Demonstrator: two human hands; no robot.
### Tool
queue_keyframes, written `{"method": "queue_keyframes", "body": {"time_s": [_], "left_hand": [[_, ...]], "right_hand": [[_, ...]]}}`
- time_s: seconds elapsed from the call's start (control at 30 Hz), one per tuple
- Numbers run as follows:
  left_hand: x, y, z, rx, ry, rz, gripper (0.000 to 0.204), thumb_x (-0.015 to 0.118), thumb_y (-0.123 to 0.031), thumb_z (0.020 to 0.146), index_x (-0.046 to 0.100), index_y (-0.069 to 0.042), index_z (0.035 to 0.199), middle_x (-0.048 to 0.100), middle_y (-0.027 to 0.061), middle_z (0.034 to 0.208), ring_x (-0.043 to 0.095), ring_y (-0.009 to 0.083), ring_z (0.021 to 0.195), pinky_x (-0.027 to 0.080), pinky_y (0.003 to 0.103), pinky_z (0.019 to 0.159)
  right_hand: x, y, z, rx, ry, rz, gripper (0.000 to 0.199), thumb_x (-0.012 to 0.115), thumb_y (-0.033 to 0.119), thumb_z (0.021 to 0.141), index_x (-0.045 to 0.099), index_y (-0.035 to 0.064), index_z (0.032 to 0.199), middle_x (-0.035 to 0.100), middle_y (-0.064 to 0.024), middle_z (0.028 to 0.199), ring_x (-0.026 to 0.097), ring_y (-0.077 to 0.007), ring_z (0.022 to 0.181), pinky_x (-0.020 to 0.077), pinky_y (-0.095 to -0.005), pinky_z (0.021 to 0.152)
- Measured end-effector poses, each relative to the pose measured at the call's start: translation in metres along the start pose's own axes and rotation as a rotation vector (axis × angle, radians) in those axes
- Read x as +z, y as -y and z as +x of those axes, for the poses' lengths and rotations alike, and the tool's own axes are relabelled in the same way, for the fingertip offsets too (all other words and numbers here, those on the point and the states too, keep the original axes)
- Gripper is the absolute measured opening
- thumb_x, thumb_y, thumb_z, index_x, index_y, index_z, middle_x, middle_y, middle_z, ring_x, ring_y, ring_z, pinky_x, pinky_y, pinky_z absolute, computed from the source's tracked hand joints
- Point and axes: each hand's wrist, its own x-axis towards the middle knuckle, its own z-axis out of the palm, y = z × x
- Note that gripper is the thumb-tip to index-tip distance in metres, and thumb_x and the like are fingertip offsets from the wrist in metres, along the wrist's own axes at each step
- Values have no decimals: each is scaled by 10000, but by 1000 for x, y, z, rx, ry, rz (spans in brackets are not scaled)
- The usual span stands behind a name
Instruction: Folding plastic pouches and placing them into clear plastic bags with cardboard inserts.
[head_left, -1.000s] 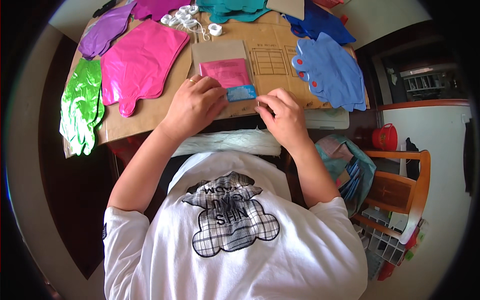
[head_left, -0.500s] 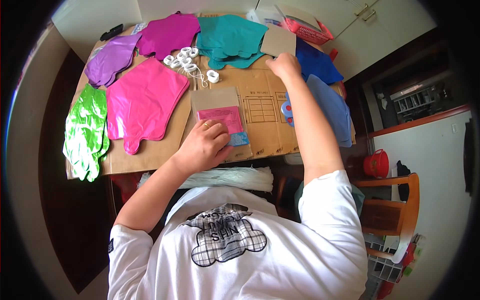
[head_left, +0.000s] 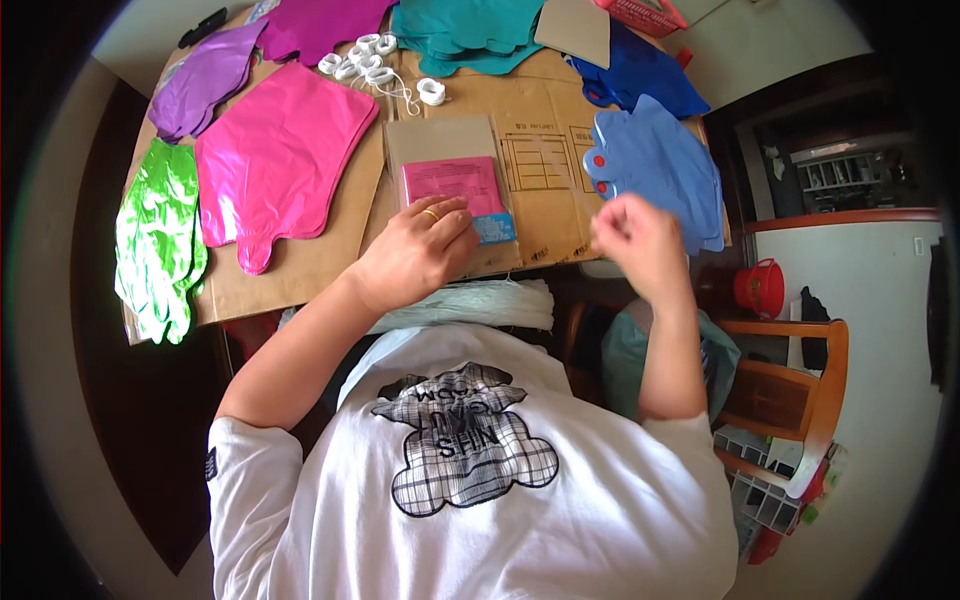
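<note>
A clear plastic packet (head_left: 440,138) lies on the cardboard in front of me, with a folded pink sheet (head_left: 465,180) and a blue printed strip (head_left: 495,228) showing in it. My left hand (head_left: 420,248) is closed at the packet's lower left edge, its fingers bent over it. To the right, my right hand (head_left: 640,240) is raised near the table's front edge with its fingers pinched. A faint, thin clear strip (head_left: 565,172) runs from those fingertips up and to the left. Beyond that hand lies a stack of light blue foil balloons (head_left: 660,165).
Flat foil balloons in green (head_left: 160,240), pink (head_left: 285,150), purple (head_left: 210,80), magenta (head_left: 325,25), teal (head_left: 465,35) and dark blue (head_left: 640,75) ring the cardboard (head_left: 545,215). White string coils (head_left: 431,92), a beige card stack (head_left: 575,30) and a red basket (head_left: 650,15) sit farther back.
My right hand has come back from the beige card stack toward me, now with a faint clear strip at its fingers. My left hand stays at the packet. The view has tilted down.
</note>
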Motion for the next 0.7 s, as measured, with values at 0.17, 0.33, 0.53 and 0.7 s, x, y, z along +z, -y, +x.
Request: {"method": "queue_keyframes", "body": {"time_s": [0.17, 0.33, 0.53, 0.7], "left_hand": [[8, -5, -1, -90, -54, 6, 190, 715, -34, 711, 613, -9, 869, 613, 115, 921, 651, 265, 898, 549, 356, 763], [11, -14, 3, -104, -75, 19, 199, 717, -29, 723, 597, -14, 880, 630, 117, 943, 658, 256, 831, 550, 334, 732], [14, -21, 2, -153, -112, 26, 201, 716, -24, 733, 590, -12, 889, 629, 106, 937, 654, 251, 804, 548, 326, 697], [16, -21, 2, -148, -114, 11, 195, 712, -22, 740, 587, -11, 889, 625, 104, 934, 650, 248, 784, 545, 327, 685]], "right_hand": [[19, -1, -76, -176, 15, -26, 101, 694, 1, 744, 601, 15, 780, 628, -60, 658, 616, -116, 568, 480, -250, 536], [43, 0, -79, -283, -72, -142, 148, 658, -38, 687, 567, 38, 776, 601, -89, 678, 609, -242, 583, 489, -312, 530], [38, 8, -89, -301, -100, -130, 168, 652, -47, 671, 552, 41, 771, 594, -86, 678, 604, -249, 578, 486, -323, 520], [38, 1, -92, -343, -175, -157, 187, 662, -49, 667, 541, 42, 776, 584, -82, 663, 600, -258, 573, 484, -333, 514]]}}
